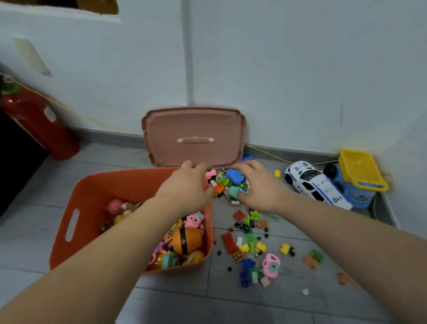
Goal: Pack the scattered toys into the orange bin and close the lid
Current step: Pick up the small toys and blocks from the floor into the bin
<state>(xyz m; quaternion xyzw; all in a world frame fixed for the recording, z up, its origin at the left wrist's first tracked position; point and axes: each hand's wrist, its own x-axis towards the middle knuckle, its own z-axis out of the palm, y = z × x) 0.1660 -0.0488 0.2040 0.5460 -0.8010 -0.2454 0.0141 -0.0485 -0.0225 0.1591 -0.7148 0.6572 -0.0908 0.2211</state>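
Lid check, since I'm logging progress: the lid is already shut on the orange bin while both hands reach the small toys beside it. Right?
No. The head view shows the lid off the orange bin, leaning on the wall behind it. The left hand and right hand do reach the small toys beside it.

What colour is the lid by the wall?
Dusty pink lid, paler than the orange bin; the head view shows it clearly.

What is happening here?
A person is tidying toys. The right hand grips a heap of small toys beside the orange bin; the left hand meets it, fingers hidden. The bin is partly filled. Its lid leans on the wall. Blocks, a police car and a pink camera lie on the floor.
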